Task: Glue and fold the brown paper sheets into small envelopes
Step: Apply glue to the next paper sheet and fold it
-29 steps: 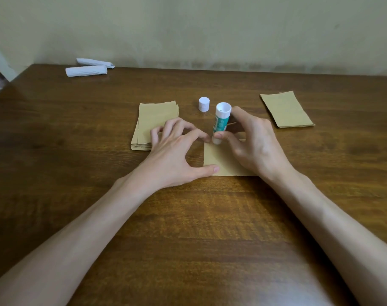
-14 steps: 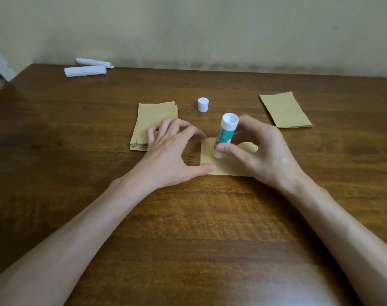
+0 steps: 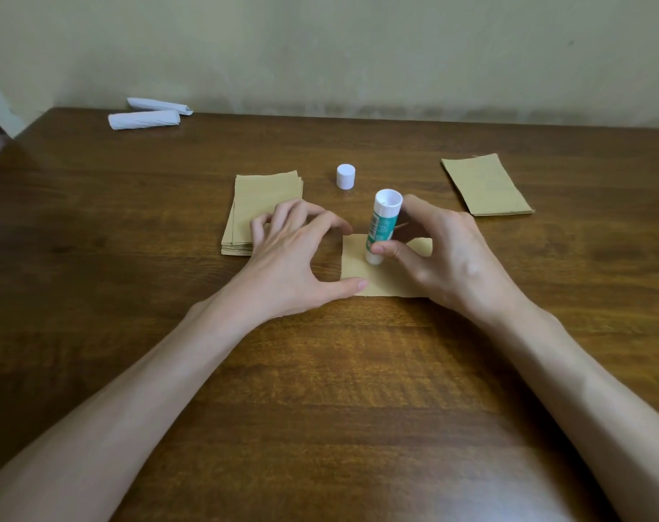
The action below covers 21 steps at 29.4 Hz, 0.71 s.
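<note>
So the small tan-brown paper sheet (image 3: pixel 390 280) lies flat mid-surface (image 3: pixel 320 371), left hand (image 3: pixel 294 265) spread with its thumb tip pinning the near-left corner, right hand (image 3: pixel 448 258) pinching the uncapped white-and-green glue stick (image 3: pixel 382 227) tip-down on the sheet, white cap (image 3: pixel 346 176) sitting behind.

2 bare forearms show from the lower corners of the view, looking broad close to the camera and narrowing to slim wrists, with smooth, uncovered skin along their whole length. The left hand (image 3: pixel 290 265) has long, slender fingers with rounded knuckles and a short, neatly trimmed thumbnail that shows at the tip of the thumb. The right hand (image 3: pixel 452 265) is likewise long-fingered, with raised knuckles and faint tendon lines across its back, a small glossy spot near the middle of that back, and a short nail on the thumb.
</note>
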Available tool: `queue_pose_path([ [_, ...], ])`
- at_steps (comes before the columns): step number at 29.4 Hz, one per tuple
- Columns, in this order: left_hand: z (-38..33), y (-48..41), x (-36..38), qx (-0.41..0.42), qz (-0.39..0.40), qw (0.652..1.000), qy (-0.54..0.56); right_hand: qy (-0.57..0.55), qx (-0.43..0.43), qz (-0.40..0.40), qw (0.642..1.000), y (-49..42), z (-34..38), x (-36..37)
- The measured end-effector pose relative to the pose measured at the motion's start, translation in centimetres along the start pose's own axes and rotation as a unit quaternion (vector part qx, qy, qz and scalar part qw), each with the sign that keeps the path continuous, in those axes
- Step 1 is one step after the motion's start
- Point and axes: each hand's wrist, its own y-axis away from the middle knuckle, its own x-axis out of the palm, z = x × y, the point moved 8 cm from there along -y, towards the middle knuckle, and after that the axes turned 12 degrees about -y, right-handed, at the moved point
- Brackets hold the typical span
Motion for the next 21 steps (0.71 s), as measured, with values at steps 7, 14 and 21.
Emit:
queue_pose_path([
  [7, 0.0, 0.1, 0.0, 0.003, -0.006, 1.0, 0.007, 0.02, 0.017, -0.029, 0.999, -1.1, -0.7, 0.1],
  [14, 0.0, 0.1, 0.1, 0.002, 0.001, 1.0, 0.01, 0.03, 0.024, -0.042, 0.998, -1.7, -0.9, 0.0],
  [21, 0.0, 0.0, 0.0, 0.002, 0.003, 1.0, 0.008, 0.018, 0.019, -0.056, 0.998, -1.7, -1.0, 0.1],
])
